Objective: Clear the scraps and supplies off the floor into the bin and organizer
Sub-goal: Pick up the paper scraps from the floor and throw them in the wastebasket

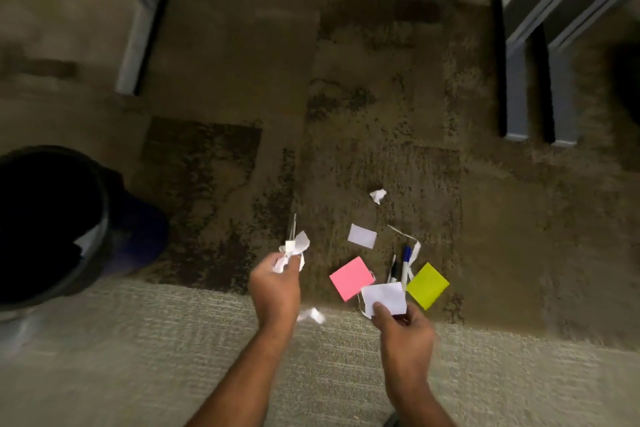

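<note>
Beside the bin, both hands clutch paper scraps.

Dim room, patchy brown carpet tiles with a paler strip up close, grey metal furniture legs at far left and far right

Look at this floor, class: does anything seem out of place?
Yes. Office supplies litter the carpet: a pink sticky pad, a yellow-green pad, pens and white paper scraps. Both hands, left and right, already hold paper; the black bin stands left.
</note>
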`<state>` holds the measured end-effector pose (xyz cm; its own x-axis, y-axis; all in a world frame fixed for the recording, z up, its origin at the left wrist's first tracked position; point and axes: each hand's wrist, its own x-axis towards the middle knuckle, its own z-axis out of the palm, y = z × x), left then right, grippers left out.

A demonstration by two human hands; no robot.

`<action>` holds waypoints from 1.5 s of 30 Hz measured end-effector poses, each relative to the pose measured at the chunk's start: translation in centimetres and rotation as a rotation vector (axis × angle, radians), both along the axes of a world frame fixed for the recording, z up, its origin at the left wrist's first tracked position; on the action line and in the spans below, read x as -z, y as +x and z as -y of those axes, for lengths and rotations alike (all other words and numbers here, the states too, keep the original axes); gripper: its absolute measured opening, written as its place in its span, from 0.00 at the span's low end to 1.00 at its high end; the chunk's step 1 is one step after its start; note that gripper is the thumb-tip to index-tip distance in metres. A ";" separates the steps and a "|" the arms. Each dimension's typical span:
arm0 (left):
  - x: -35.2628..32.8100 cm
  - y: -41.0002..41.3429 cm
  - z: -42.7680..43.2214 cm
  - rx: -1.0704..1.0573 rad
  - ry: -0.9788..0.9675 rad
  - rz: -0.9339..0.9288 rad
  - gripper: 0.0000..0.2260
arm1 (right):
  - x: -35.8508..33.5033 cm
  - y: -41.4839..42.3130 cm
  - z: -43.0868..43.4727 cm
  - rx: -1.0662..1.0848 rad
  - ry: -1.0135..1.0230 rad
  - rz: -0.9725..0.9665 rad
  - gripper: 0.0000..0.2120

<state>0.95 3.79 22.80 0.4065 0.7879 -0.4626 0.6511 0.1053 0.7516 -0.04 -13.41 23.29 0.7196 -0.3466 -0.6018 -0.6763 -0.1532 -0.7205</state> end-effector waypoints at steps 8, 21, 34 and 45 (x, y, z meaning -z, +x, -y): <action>-7.0 -4.2 -15.2 -0.254 -0.118 0.189 0.05 | -6.8 2.2 -17.7 -0.287 0.167 -0.011 0.08; -4.3 -11.6 -42.6 -0.421 -0.219 0.103 0.08 | -2.7 0.0 -46.7 -0.590 0.356 -0.075 0.09; 1.2 -14.6 -46.4 -0.576 -0.487 0.126 0.05 | 2.2 -1.9 -54.8 -0.814 0.105 -0.202 0.11; 2.1 -14.1 -46.0 -0.626 -0.594 0.147 0.04 | 1.7 -5.1 -55.4 -0.788 0.396 -0.669 0.08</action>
